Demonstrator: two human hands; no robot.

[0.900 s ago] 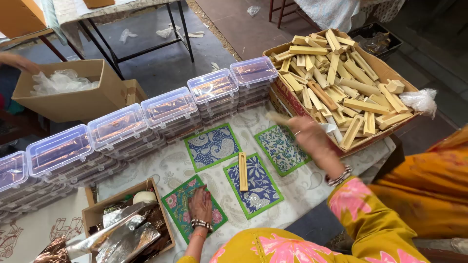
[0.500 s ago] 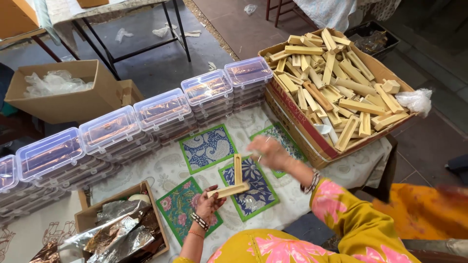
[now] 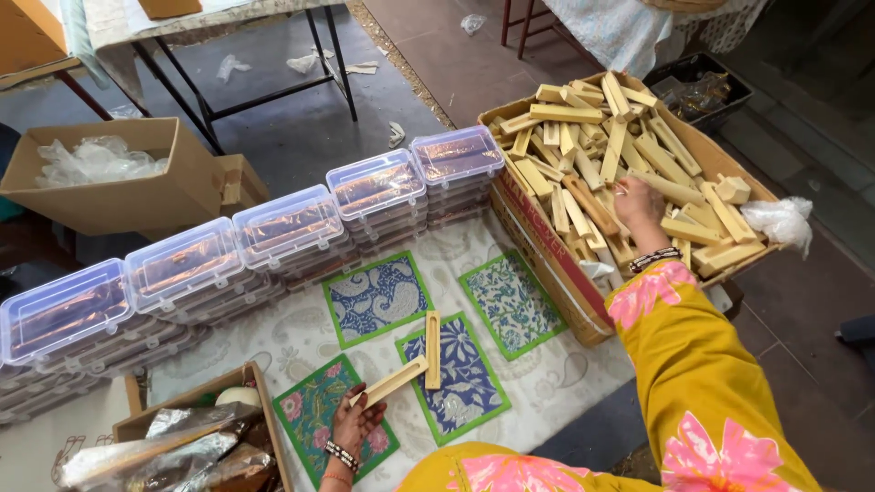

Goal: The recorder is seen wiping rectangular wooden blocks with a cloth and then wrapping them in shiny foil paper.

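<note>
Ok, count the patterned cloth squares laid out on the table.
4. Blue paisley square mid-table; green-blue square beside the box of sticks; blue floral square under a wooden stick; teal-pink square by the left hand.

clear plastic boxes (image 3: 292, 228) stacked in a row on the patterned cloth | open cardboard box (image 3: 118, 178) holding plastic bags, on the floor behind | metal table legs (image 3: 264, 82) beyond | crumpled foil (image 3: 155, 446) in near-left box

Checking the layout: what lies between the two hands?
In the head view, between left hand and right hand: two wooden sticks, printed cloths, the box wall.
</note>
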